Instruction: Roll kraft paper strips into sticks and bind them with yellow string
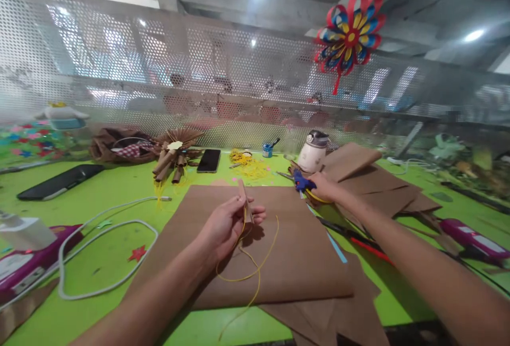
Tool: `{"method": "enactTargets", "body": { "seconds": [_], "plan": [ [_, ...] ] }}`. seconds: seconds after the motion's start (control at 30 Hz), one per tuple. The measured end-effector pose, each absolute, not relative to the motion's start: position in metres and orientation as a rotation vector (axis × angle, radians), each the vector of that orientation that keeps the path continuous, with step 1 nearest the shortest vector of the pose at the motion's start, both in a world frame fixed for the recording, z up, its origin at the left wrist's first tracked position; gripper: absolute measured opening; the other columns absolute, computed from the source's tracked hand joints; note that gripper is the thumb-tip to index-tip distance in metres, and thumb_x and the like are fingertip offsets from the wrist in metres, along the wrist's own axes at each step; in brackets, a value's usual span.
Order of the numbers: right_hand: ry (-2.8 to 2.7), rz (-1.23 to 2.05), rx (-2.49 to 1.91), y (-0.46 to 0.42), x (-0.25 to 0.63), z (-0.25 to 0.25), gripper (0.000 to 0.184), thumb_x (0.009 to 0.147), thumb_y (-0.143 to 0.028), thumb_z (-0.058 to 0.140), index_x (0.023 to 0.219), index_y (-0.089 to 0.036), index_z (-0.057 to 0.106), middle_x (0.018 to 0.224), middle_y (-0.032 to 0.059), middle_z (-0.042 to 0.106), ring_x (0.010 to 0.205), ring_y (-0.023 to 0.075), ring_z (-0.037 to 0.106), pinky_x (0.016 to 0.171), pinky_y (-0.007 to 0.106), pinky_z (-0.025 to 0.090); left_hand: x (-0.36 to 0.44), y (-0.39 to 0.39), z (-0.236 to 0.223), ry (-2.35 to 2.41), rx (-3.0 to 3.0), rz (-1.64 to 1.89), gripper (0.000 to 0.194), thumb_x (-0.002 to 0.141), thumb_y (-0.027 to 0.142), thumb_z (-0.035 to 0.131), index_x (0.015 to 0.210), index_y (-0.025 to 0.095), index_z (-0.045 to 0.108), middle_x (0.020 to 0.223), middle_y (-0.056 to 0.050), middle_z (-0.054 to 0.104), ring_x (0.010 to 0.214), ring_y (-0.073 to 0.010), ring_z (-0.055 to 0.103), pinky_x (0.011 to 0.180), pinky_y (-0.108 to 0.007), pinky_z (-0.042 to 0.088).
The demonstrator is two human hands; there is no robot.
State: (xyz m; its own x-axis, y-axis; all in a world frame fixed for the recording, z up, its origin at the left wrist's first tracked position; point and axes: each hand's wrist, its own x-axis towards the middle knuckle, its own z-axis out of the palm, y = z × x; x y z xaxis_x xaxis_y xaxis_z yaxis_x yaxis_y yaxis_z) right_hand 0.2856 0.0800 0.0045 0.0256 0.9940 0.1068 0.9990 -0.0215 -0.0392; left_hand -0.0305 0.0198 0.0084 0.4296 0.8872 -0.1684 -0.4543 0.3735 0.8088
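Observation:
My left hand (227, 224) is closed in a pinch on a thin rolled brown paper stick (244, 200), held upright above a large brown paper sheet (295, 250). A yellow string (255, 269) hangs from that hand and loops over the sheet. My right hand (323, 186) reaches to the far right and is closed around a blue-handled tool with a yellow part (303, 182), beside a stack of brown paper pieces (370, 181).
On the green table (99, 250): a white cable (99, 239), a black phone (209, 160), a bundle of brown paper rolls (173, 157), a yellow string heap (245, 165), a white jar (313, 150), purple tools at left (32, 261) and right (474, 239). A paper flower (350, 32) hangs on the mesh wall.

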Motion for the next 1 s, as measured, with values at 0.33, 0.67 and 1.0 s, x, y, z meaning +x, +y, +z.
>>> {"method": "enactTargets", "body": {
  "seconds": [0.33, 0.67, 1.0],
  "plan": [
    [-1.924, -0.01, -2.165, 0.094, 0.288, -0.016, 0.03, 0.088, -0.03, 0.053, 0.115, -0.016, 0.054, 0.117, 0.0083, 0.056, 0.1, 0.0208, 0.057, 0.084, 0.041, 0.048, -0.029, 0.017, 0.011, 0.685, 0.731, 0.914, 0.009, 0.088, 0.015, 0.043, 0.079, 0.015, 0.044, 0.081, -0.018, 0.069, 0.063, -0.0182, 0.068, 0.063, -0.028, 0.055],
    [-1.61, 0.375, -1.849, 0.052, 0.285, 0.031, 0.034, 0.083, -0.03, 0.049, 0.109, -0.01, 0.059, 0.094, 0.0116, 0.069, 0.08, 0.0236, 0.065, 0.067, 0.034, 0.052, -0.031, 0.021, 0.006, 0.675, 0.704, 0.928, 0.006, 0.089, 0.016, 0.042, 0.083, 0.014, 0.043, 0.083, -0.02, 0.069, 0.066, -0.0191, 0.069, 0.066, -0.03, 0.055],
    [-1.641, 1.074, -1.265, -0.043, 0.215, 0.043, 0.034, 0.075, -0.052, 0.062, 0.081, -0.02, 0.072, 0.082, 0.0095, 0.072, 0.078, 0.0243, 0.067, 0.075, 0.035, 0.054, -0.03, 0.016, 0.011, 0.642, 0.704, 0.869, 0.008, 0.088, 0.016, 0.044, 0.08, 0.015, 0.043, 0.085, -0.018, 0.068, 0.07, -0.02, 0.069, 0.068, -0.03, 0.055]
  ]
}}
